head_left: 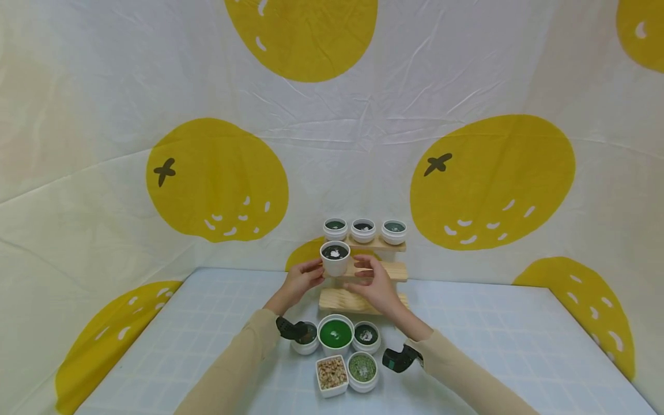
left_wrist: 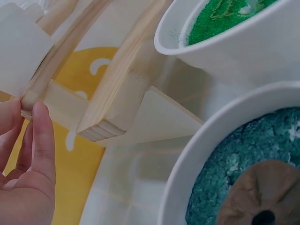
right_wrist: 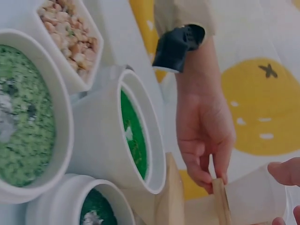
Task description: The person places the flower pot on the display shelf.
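Observation:
A white cup with dark contents (head_left: 335, 267) stands on the middle step of a wooden tiered stand (head_left: 344, 300). My left hand (head_left: 302, 280) is at the stand's left side; in the right wrist view that left hand (right_wrist: 206, 124) pinches the end of the wooden board (right_wrist: 222, 204) beneath the cup. The left wrist view shows its thumb and fingers (left_wrist: 43, 136) at the board's end. My right hand (head_left: 376, 286) is to the right of the cup, fingers apart and loosely bent, with a gap to the cup in the head view.
Three small white bowls (head_left: 363, 235) line the top step. In front of the stand are a white cup of green contents (head_left: 336, 349), a bowl of dark contents (head_left: 366, 347), a bowl with a brown piece (head_left: 305, 348), a square dish of tan bits (head_left: 333, 392) and a pale-green bowl (head_left: 363, 387).

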Demonstrator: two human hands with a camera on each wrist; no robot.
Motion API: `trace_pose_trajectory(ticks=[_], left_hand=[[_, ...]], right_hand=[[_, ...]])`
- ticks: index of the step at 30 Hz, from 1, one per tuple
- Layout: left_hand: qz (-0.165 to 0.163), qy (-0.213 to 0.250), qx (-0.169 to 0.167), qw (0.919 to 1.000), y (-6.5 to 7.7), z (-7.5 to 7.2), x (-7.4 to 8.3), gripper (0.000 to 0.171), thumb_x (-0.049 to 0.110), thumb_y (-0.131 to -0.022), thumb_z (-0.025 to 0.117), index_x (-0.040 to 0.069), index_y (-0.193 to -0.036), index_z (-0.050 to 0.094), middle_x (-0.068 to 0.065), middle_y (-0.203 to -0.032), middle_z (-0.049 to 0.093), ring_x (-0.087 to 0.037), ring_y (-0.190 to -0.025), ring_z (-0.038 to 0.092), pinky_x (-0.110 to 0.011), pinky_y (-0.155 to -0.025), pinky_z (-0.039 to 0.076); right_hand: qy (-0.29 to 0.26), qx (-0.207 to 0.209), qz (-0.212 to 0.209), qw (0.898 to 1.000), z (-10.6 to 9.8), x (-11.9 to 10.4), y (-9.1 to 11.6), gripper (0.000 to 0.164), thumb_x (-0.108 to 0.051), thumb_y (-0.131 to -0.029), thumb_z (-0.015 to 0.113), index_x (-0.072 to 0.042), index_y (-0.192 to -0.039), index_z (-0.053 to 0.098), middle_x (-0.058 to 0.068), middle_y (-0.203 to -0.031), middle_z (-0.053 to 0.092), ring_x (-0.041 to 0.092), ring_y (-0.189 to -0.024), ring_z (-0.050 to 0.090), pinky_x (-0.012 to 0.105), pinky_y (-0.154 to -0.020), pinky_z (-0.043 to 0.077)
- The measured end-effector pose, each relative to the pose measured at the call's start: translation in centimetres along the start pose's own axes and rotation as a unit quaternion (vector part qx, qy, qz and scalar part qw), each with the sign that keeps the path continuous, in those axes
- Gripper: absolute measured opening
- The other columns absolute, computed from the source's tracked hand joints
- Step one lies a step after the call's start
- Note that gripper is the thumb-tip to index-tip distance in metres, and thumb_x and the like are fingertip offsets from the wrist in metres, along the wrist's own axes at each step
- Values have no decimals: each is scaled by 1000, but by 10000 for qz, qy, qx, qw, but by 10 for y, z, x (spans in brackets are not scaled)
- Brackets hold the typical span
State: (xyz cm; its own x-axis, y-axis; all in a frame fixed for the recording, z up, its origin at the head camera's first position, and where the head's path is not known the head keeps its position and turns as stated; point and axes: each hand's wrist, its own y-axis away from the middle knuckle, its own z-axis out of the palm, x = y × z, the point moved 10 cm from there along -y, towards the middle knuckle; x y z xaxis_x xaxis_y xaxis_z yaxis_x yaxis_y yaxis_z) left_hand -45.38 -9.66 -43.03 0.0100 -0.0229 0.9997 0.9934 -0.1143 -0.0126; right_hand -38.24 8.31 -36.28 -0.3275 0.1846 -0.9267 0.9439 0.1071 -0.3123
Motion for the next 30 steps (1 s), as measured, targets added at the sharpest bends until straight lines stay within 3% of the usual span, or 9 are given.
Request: trace_pose_trajectory(ticks=[3,7,14,20,30], left_hand=[[-42,-45,-2,10000,-1,0,-1,40,3,-94,57,-4,-133,53,-24,-129,59,-7,-84,64,-25,-83,59],[-43,-93,9,9999,-2,-1,-2,39,4,-94,57,-4,-133,53,-23,-127,60,-8,-83,63,-24,-83,59],[-8,-8,-51,10000,0,0,2,40,3,-94,57,-6,-133,53,-22,-124,61,-6,-81,63,-23,-81,59],[-54,-3,-5,10000,1,-1,2,40,3,-94,56,-5,-133,53,-23,-125,60,-7,-81,63,-24,-82,59],[-113,138,87,9998,-1,-1,-1,39,0,-94,55,-8,-132,53,-19,-116,64,-6,-76,62,-22,-77,60]], right_hand=[[118,-59,50,9999,-2,2,7,60,0,-75,77,-2,-129,51,23,-123,55,38,-108,56,52,-95,51],[316,-143,223,9991,-6,7,18,59,-3,-77,77,-7,-130,51,19,-124,57,33,-110,57,46,-93,51],[197,-304,628,9974,-11,14,39,59,-5,-78,77,-6,-131,51,17,-126,56,30,-108,56,43,-92,52],[166,-591,660,9959,-7,16,56,61,-7,-76,79,-3,-130,50,19,-125,55,27,-106,55,39,-91,52],[207,-1195,775,9896,-5,29,82,63,-10,-78,77,-2,-133,47,22,-126,55,34,-110,57,47,-94,52]])
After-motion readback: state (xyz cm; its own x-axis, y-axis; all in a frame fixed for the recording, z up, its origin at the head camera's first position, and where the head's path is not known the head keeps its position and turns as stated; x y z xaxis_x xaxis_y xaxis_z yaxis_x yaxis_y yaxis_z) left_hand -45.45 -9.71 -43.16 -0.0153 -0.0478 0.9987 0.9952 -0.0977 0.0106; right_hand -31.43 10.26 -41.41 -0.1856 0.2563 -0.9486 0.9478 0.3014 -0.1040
